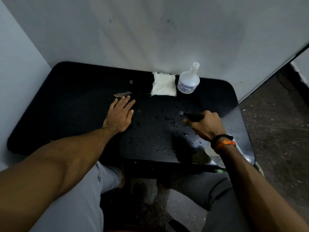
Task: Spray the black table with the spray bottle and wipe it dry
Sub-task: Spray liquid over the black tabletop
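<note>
Head view: droplet-beaded glossy black table (70, 104).

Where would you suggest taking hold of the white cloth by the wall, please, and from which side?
Pinch the white cloth at its near edge, coming from the front. It lies flat on the black table, its far edge against the wall and the white bottle close on its right. The left hand, flat and free, is probably better placed.

A: Single head view, worn high, tilted steeply down onto the black table (66, 104), close in.
B: Faces the wall (150, 30); wide angle, lap and floor (275, 123) at edges.
</note>
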A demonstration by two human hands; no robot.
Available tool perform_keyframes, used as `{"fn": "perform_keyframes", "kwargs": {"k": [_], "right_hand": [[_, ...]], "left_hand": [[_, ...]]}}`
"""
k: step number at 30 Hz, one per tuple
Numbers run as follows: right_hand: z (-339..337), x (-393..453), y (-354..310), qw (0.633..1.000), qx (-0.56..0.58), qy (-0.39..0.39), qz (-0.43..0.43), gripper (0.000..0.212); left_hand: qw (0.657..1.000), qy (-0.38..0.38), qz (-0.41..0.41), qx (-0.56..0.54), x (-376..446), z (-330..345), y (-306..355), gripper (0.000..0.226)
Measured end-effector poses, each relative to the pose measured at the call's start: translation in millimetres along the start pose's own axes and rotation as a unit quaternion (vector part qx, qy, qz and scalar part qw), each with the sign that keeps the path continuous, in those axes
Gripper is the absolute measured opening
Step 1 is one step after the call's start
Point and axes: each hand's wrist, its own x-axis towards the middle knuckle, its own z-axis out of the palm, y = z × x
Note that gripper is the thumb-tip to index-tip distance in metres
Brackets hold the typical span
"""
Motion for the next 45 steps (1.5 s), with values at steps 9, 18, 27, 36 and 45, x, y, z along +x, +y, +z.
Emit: {"fn": "perform_keyframes", "kwargs": {"k": [9, 18, 27, 36, 45], "right_hand": [[-1, 7, -14, 0.997, 0.071, 0.031, 0.023, 0.045], [10, 11, -40, 0.997, 0.06, -0.025, -0.05, 0.037], [7, -19, -25, 0.981, 0.0, -0.19, -0.05, 0.036], [-2, -18, 2, 0.991, -0.059, -0.099, 0.064, 0.033], [-24, 0, 18, 0.989, 0.03, -0.001, 0.145, 0.032]], "left_hand": [[1.0, 0.002, 0.0, -0.007, 0, -2, 1, 0.05], [1.0, -0.004, -0.003, -0.007, 0, -3, 2, 0.05], [1.0, -0.003, -0.013, -0.012, -2, -6, 3, 0.049], [1.0, 0.0, -0.001, -0.001, 0, -4, 4, 0.055], [1.0, 0.003, -0.007, 0.005, 1, 0, 2, 0.055]]}}
